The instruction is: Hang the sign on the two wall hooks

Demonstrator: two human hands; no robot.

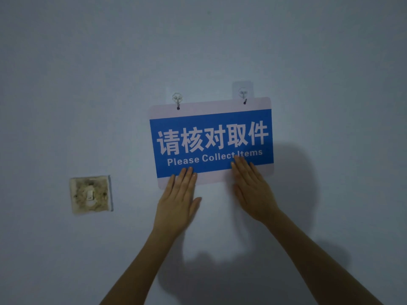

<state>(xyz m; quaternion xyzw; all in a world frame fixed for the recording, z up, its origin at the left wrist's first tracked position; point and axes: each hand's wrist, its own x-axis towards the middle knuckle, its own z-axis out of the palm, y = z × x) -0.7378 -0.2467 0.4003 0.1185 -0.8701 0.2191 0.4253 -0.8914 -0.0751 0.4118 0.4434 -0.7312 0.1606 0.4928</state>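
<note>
A blue and white sign [211, 137] reading "Please Collect Items" hangs flat against the pale wall, slightly tilted with its right side higher. Its top edge hangs from the left clear hook [177, 100] and the right clear hook [243, 94] by small dark loops. My left hand [178, 201] lies flat with its fingertips on the sign's lower left edge. My right hand [253, 188] lies flat with its fingers over the lower right part of the sign. Neither hand grips anything.
A stained, dirty wall switch [91, 194] sits on the wall to the lower left of the sign. My arms cast dark shadows on the wall below and right of the sign.
</note>
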